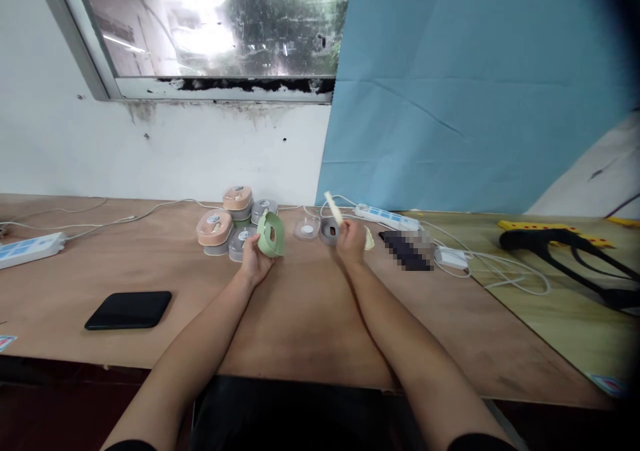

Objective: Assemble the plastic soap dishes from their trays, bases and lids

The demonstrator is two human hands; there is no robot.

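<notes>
My left hand (pixel 256 264) is closed around the edge of a light green plastic box piece (pixel 271 235), tilted up with its hollow side and oblong opening showing. Pinched in my right hand (pixel 351 241) is a flat cream-coloured strip (pixel 333 208), pointing up and to the left. Beside that hand lies a grey box piece (pixel 329 231), partly hidden by it. A clear round-cornered lid (pixel 306 228) rests between my hands. Just right of my right hand, a pale yellow piece (pixel 369 239) shows in part.
Stacked lidded boxes, peach (pixel 215 227) and grey (pixel 241 243), stand left of my left hand. A black flat case (pixel 129 309) lies front left. Power strips (pixel 387 217), white cables, a blurred-out dark object (pixel 407 249) and black straps (pixel 560 257) occupy the right side.
</notes>
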